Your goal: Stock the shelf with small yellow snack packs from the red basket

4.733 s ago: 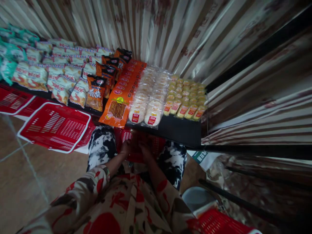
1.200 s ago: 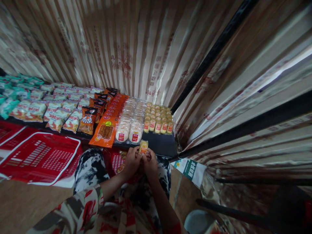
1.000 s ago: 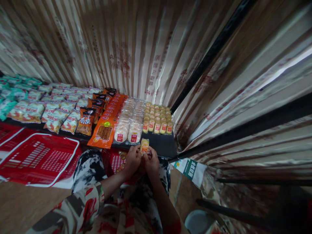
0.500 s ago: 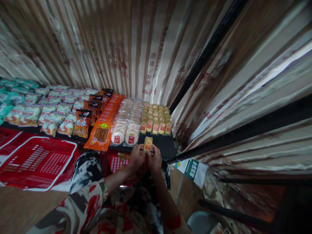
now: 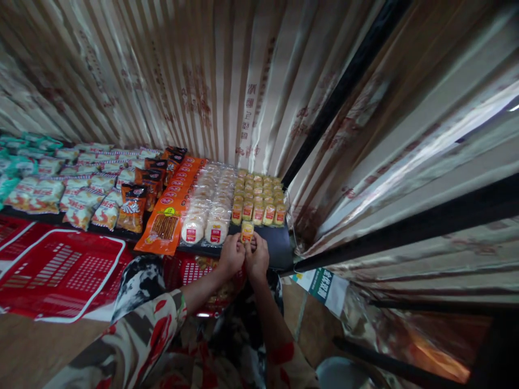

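Pinched between the fingers of my left hand (image 5: pixel 232 255) and my right hand (image 5: pixel 257 257) is a small yellow snack packet (image 5: pixel 247 232) with a red label. It is upright, just above the near edge of the black shelf (image 5: pixel 276 243). Directly behind it stand rows of matching yellow snack packets (image 5: pixel 258 198). To their left, clear-wrapped round white crackers (image 5: pixel 216 231) lie in two columns. Below my hands, a red basket (image 5: pixel 194 272) holds more yellowish packets, partly hidden by my arms.
Further left on the shelf are orange packs of sticks (image 5: pixel 164 227), orange-and-black bags (image 5: pixel 132 208), white snack bags (image 5: pixel 81 208) and green bags (image 5: pixel 12 162). Another red basket (image 5: pixel 97 281) sits at lower left. Curtains (image 5: pixel 219 81) and black poles (image 5: pixel 344 92) border the shelf.
Both hands have moved the yellow packet slightly forward, closer to the front of the standing rows. The view has shifted a little.
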Tool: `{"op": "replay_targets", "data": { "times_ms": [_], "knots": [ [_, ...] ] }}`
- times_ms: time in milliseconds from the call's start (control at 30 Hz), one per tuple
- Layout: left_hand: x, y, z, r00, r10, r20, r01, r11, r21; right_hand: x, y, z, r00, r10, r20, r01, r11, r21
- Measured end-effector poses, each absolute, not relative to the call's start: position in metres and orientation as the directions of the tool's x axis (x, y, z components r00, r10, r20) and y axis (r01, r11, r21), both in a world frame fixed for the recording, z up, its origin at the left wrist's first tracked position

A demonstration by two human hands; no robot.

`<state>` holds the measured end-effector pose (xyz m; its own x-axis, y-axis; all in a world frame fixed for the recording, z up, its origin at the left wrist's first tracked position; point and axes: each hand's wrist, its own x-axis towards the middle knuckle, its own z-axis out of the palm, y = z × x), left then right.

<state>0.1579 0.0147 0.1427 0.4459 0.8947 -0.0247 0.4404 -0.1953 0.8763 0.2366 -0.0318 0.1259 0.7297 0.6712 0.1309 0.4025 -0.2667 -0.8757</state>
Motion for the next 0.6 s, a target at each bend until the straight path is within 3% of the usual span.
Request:
{"op": "replay_targets", "data": {
  "times_ms": [600],
  "knots": [
    [0.182,0.036,0.173,0.438,0.888,-0.140,0.520,-0.124,0.845,0.260,0.004,0.119,0.758,0.622,0.196,0.439,-0.264,-0.859]
  ]
}}
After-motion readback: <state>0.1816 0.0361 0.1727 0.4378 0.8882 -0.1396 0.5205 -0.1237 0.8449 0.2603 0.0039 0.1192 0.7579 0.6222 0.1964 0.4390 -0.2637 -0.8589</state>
